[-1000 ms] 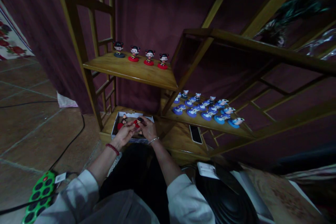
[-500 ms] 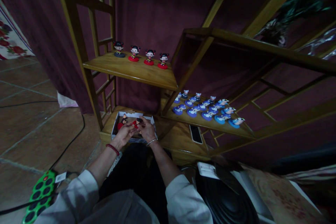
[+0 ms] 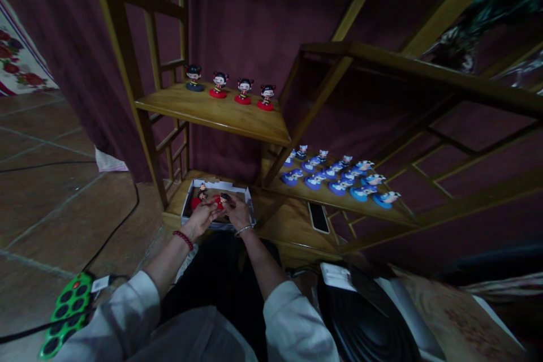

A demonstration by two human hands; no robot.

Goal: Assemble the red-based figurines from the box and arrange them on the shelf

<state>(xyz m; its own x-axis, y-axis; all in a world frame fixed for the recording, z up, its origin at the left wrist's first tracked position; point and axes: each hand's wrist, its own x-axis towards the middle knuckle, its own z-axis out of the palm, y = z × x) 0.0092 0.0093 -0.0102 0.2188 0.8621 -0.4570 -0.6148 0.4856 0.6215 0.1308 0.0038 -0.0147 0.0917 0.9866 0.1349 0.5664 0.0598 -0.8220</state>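
Observation:
Over a shallow white cardboard box (image 3: 217, 185) on the lowest shelf, both hands meet around a small figurine (image 3: 223, 199) with black hair and a red base. My left hand (image 3: 204, 217) has its fingers closed on the base from the left. From the right, my right hand (image 3: 238, 214) pinches the same figurine near its head. More figurines (image 3: 201, 194) of the same kind lie in the left part of the box; the hands hide some of the box's inside. On the shelf above, several black-haired figurines (image 3: 244, 90) stand in a row, mostly on red bases.
Several blue and purple figurines (image 3: 340, 184) crowd a shelf to the right. Below them lies a phone (image 3: 318, 218). A green power strip (image 3: 68, 311) with cables rests on the floor at left. A round black object (image 3: 367, 317) stands at lower right.
My right hand has come down slightly, and the figurine sits a little lower between both hands. The whole view has shifted slightly.

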